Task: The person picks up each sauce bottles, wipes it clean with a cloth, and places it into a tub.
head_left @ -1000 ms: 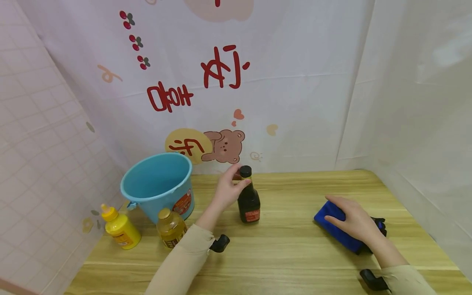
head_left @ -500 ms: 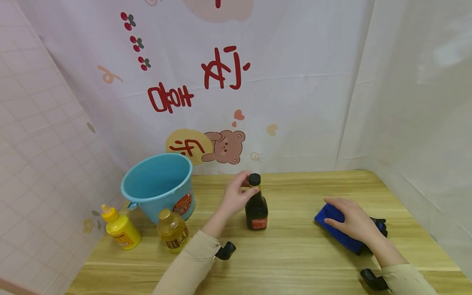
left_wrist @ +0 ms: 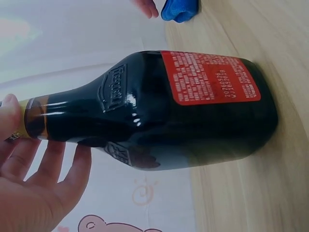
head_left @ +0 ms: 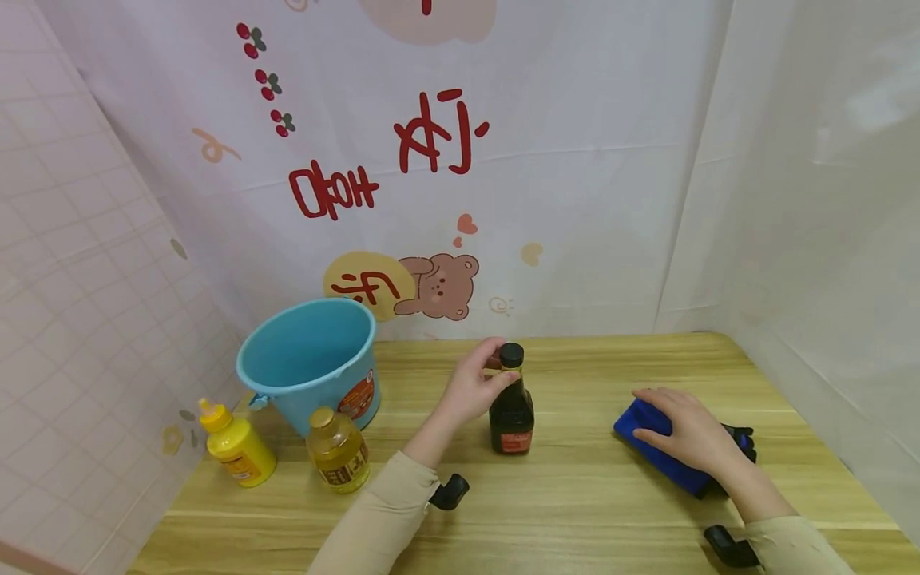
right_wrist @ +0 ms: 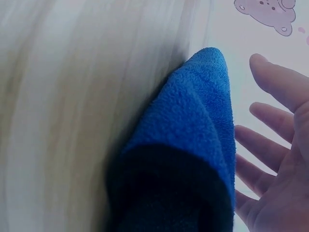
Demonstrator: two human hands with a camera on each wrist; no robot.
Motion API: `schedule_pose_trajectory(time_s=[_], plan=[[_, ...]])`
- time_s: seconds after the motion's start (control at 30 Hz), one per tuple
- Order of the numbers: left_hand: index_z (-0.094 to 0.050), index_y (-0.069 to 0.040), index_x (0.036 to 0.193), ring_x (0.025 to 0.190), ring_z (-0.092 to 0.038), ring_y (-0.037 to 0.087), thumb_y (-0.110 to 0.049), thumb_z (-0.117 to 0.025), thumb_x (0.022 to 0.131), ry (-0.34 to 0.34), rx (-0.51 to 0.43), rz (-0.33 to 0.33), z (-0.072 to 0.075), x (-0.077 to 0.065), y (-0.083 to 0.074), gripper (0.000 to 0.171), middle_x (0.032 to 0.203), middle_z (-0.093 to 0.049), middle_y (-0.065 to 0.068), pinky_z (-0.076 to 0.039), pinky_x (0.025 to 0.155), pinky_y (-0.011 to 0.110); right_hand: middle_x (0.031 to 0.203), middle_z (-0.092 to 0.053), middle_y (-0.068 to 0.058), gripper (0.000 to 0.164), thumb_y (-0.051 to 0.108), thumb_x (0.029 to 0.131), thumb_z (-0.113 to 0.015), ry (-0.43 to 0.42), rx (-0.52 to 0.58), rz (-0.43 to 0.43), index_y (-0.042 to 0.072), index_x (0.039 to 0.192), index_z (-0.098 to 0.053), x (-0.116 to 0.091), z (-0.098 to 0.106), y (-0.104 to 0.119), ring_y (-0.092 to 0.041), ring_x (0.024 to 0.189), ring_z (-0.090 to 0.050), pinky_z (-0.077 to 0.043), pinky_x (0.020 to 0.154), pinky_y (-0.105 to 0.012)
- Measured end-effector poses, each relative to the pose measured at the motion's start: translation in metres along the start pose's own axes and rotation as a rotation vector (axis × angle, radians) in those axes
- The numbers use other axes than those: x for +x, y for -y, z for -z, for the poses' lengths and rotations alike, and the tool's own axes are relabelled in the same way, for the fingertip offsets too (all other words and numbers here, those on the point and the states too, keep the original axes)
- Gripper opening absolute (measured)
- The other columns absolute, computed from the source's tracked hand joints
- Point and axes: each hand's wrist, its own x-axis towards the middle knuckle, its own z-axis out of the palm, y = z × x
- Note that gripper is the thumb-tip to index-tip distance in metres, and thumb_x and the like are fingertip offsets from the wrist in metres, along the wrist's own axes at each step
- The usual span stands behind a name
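Note:
In the head view my left hand point(head_left: 474, 386) grips a dark glass sauce bottle point(head_left: 512, 423) by its neck, just below the black cap. The bottle stands upright; I cannot tell whether its base touches the table. Close up in the left wrist view, the bottle point(left_wrist: 145, 111) shows a red label, with the thumb and fingers around the neck. My right hand point(head_left: 679, 427) hovers over or lightly rests on a folded blue cloth point(head_left: 664, 463). In the right wrist view the blue cloth point(right_wrist: 188, 111) has a dark edge, and the right hand's fingers are spread beside it.
A light blue bucket point(head_left: 359, 351) stands at the back left of the wooden table point(head_left: 575, 511). In front of it are a jar-like bottle of golden liquid point(head_left: 338, 459) and a yellow squeeze bottle point(head_left: 240, 451). A dark item point(head_left: 740, 439) lies beside the cloth.
My left hand has moved right and slightly toward me with the sauce bottle, away from the bucket and the golden bottle. The right hand and cloth have hardly moved.

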Motion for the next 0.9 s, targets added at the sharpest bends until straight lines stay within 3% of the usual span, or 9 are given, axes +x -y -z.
schedule_pose_trajectory(time_s=[0.43,0.7,0.9], plan=[[-0.061,-0.009,0.124,0.097,-0.066,0.024,-0.008,-0.072,0.092,0.035,-0.003,0.025,0.0026,-0.0008,0.0016,0.034,0.103,-0.066,0.007,-0.056,0.074,0.032,0.119,-0.066,-0.020,0.055,0.031,0.076,-0.086,0.062,-0.077,0.014,0.002,0.119,-0.068,0.0024,-0.0044,-0.0048,-0.049,0.115,-0.053,-0.040,0.093,-0.066],[-0.061,-0.010,0.124,0.098,-0.067,0.024,-0.009,-0.071,0.092,0.043,0.001,0.021,0.0031,-0.0009,0.0009,0.033,0.104,-0.066,0.006,-0.056,0.074,0.032,0.131,-0.060,-0.021,0.060,0.038,0.073,-0.087,0.153,-0.097,-0.040,0.004,0.119,-0.070,0.0002,-0.0074,-0.0042,-0.053,0.125,-0.044,-0.026,0.094,-0.079],[-0.061,-0.010,0.125,0.097,-0.066,0.024,-0.009,-0.070,0.093,0.048,0.000,0.028,0.0028,-0.0014,0.0006,0.033,0.104,-0.066,0.006,-0.056,0.073,0.032,0.133,-0.057,-0.022,0.064,0.038,0.071,-0.088,0.181,-0.083,-0.040,0.004,0.121,-0.069,-0.0013,-0.0096,-0.0076,-0.057,0.125,-0.042,-0.025,0.093,-0.081]])
